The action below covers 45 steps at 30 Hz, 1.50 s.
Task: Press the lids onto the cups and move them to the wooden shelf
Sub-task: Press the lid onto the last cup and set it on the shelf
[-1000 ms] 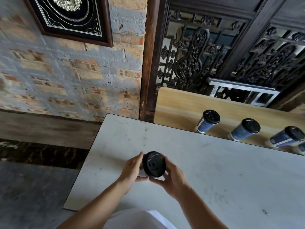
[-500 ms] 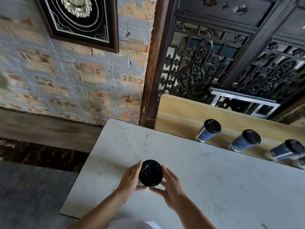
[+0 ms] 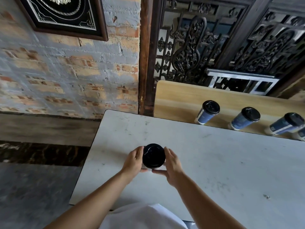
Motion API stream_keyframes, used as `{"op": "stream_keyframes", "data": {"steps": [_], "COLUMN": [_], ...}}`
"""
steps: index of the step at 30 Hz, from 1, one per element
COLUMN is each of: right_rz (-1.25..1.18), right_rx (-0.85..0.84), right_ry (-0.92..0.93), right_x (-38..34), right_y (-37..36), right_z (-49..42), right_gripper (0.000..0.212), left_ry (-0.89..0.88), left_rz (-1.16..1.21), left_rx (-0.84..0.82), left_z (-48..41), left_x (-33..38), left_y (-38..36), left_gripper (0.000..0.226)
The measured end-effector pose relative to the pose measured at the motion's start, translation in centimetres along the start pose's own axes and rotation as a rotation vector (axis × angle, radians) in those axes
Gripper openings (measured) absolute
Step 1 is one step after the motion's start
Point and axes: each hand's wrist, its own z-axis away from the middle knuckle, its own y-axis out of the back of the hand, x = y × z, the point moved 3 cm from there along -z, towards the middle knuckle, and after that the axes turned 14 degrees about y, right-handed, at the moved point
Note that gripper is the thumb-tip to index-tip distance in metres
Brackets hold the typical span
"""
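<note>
Room: A brick wall [image 3: 66, 71] with patches of grey paint is on the left. A dark framed picture [image 3: 62, 15] hangs on it. A brown wooden post [image 3: 145, 55] stands next to the wall, and a dark carved screen [image 3: 189, 52] is to the right of the post.
Floor: The grey floor [image 3: 33, 187] shows to the left of the surface.
Surface: The white surface [image 3: 214, 162] has little scuffs and marks on it. It fills the middle and the right side.
Wooden shelf: The wooden shelf [image 3: 178, 100] is light in colour. It sits just behind the far edge of the surface, in front of the carved screen.
Cups on the shelf: A first blue cup [image 3: 208, 113], a second blue cup [image 3: 244, 119] and a third blue cup [image 3: 286, 123] stand in a row on the shelf, each with a black lid on top. A fourth cup [image 3: 302, 134] peeks in at the right edge.
Cup in the hands: One more cup [image 3: 153, 158] is over the near left part of the surface, far from the shelf. Its black lid [image 3: 153, 152] is on top and hides almost all of the cup. I cannot tell if the cup is touching the surface.
Left hand: The left hand [image 3: 133, 161] holds the left side of the cup. Its fingers [image 3: 139, 150] curl round it just under the lid.
Right hand: The right hand [image 3: 173, 164] holds the right side the same way, and its thumb points left along the near side.
Person: Two bare arms reach out from a white top [image 3: 142, 217] at the bottom.
</note>
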Motion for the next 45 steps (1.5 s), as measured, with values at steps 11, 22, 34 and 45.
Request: {"op": "stream_keyframes", "data": {"steps": [11, 22, 34, 45], "right_rz": [-0.144, -0.063, 0.08, -0.203], "right_rx": [-0.02, -0.003, 0.012, -0.034], "right_ry": [0.028, 0.079, 0.235, 0.13], "right_x": [0.5, 0.1, 0.1, 0.4], "right_y": [1.3, 1.3, 1.6, 2.8], "right_z": [1.5, 0.7, -1.2, -0.6], "right_gripper": [0.031, 0.029, 0.029, 0.023], "left_ry": [0.105, 0.092, 0.064, 0.156], "left_rz": [0.052, -0.071, -0.011, 0.19], "left_rx": [0.065, 0.084, 0.045, 0.043], "left_z": [-0.4, -0.9, -1.2, -1.2], "left_x": [-1.0, -0.3, 0.6, 0.7], "left_y": [-0.8, -1.1, -2.3, -3.1], "left_gripper": [0.028, 0.038, 0.037, 0.029]}}
